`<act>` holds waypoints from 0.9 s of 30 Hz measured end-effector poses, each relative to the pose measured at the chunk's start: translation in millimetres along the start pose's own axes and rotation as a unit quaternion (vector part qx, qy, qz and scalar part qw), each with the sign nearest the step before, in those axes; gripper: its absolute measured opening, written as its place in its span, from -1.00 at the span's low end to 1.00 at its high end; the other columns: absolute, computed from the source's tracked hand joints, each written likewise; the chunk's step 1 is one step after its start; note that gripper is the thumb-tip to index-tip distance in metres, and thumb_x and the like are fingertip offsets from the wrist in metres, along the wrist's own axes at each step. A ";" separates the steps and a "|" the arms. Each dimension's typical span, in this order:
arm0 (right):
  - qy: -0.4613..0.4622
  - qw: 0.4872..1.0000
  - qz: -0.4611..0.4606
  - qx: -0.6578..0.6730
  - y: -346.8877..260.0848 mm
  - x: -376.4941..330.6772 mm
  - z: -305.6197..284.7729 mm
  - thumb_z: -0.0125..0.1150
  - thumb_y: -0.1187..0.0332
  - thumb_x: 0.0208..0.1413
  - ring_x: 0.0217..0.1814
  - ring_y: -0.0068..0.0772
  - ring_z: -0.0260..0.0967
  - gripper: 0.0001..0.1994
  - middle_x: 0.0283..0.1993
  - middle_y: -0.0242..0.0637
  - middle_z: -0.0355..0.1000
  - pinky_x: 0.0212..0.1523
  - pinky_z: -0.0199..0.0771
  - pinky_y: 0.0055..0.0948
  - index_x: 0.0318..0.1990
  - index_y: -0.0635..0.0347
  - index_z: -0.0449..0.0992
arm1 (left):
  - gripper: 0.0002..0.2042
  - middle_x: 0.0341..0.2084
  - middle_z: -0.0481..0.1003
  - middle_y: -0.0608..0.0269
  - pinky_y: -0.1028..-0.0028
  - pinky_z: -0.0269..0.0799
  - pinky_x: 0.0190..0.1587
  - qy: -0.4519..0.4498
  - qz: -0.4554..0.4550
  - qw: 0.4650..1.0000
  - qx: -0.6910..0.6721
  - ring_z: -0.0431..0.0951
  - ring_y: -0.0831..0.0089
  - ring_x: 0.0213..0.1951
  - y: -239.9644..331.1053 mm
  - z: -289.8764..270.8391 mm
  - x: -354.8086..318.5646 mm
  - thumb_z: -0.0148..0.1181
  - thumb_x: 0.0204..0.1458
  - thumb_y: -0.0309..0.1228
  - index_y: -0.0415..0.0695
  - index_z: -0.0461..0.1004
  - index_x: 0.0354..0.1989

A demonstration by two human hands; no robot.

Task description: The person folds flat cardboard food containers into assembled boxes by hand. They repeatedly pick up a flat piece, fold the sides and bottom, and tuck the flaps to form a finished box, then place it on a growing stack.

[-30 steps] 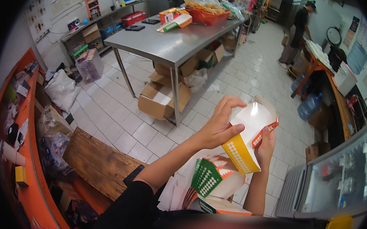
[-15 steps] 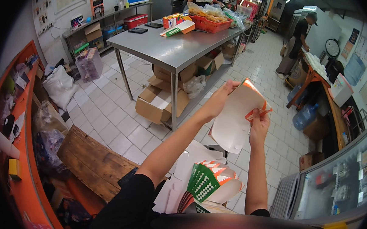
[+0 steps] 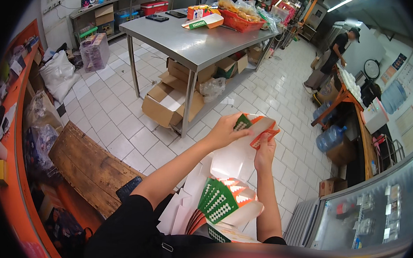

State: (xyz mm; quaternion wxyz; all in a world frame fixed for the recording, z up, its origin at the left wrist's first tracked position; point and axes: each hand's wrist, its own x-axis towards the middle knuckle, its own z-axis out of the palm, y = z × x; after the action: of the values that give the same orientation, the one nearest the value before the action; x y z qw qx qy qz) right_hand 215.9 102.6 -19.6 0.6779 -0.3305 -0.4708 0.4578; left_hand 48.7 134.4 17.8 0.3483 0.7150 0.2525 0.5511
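Head view: pale tile floor (image 3: 289, 115) filled the middle, metal table (image 3: 183, 43) stood beyond the hands, brown wooden board (image 3: 86, 168) lay at left. Box stack (image 3: 216, 201) sat close to the body, printed green sides fanned out.

Paper box (image 3: 235, 160) was held out over the floor, its near end at the stack; couldn't tell if touching. Long axis ran near to far, far end leaning slightly right, open inside facing up at the camera. Inside plain glossy white; green corner with white pattern at far left, orange-and-white flap folded at far right. Only part-formed.

Versus half a second earlier: box had come closer to the stack, and the green print now showed at the far left corner.

Left hand (image 3: 228, 132): thumb and fingers pinching the green corner. Right hand (image 3: 264, 154): grasping the orange flap, thumb on top.
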 end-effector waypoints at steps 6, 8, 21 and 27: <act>-0.098 0.992 0.030 -0.067 23.5 -1.2 22.6 0.03 0.20 0.22 -0.20 -0.67 0.35 -0.72 -0.18 -0.42 0.44 -0.15 0.37 -0.58 -0.08 0.23 0.41 | -0.55 -0.66 0.31 0.48 0.57 0.22 -0.53 0.095 0.007 0.993 -0.071 0.28 0.66 -0.59 -20.7 -28.1 -24.5 0.36 -0.13 -0.09 -0.20 0.40 -0.27; -0.170 0.978 0.030 -0.119 29.4 -2.1 27.9 0.03 0.21 0.23 -0.21 -0.68 0.33 -0.72 -0.19 -0.44 0.43 -0.15 0.36 -0.60 -0.11 0.26 0.43 | -0.58 -0.65 0.32 0.41 0.56 0.21 -0.52 0.109 -0.009 0.983 -0.149 0.27 0.63 -0.58 -20.0 -40.4 -28.0 0.32 -0.09 -0.10 -0.21 0.40 -0.28; -0.084 0.972 0.039 0.217 -9.7 6.1 34.4 -0.08 0.19 0.25 0.14 -0.41 0.26 -0.66 0.08 -0.33 0.33 0.18 0.22 -0.34 0.07 0.18 0.29 | -0.69 -0.51 0.51 -0.03 0.31 0.40 -0.40 -0.073 -0.143 0.951 0.264 0.51 0.02 -0.43 55.5 -33.5 -29.9 0.22 -0.01 -0.21 -0.20 0.43 -0.25; -0.176 0.966 0.002 -0.190 -49.1 15.8 10.5 0.03 0.08 0.20 0.13 -0.55 0.21 -0.52 0.06 -0.35 0.35 0.17 0.11 -0.49 0.11 0.28 0.30 | -0.70 -0.75 0.41 0.08 0.37 0.27 -0.58 0.103 -0.018 0.982 0.154 0.41 0.29 -0.69 64.8 -19.9 -19.5 0.15 0.06 -0.22 -0.25 0.51 -0.50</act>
State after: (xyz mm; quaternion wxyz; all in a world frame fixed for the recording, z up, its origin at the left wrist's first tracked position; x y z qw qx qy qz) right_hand 223.4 99.7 32.5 0.5079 -0.3682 -0.6607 0.4123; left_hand 22.9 83.4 59.1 0.2161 0.6945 0.3823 0.5699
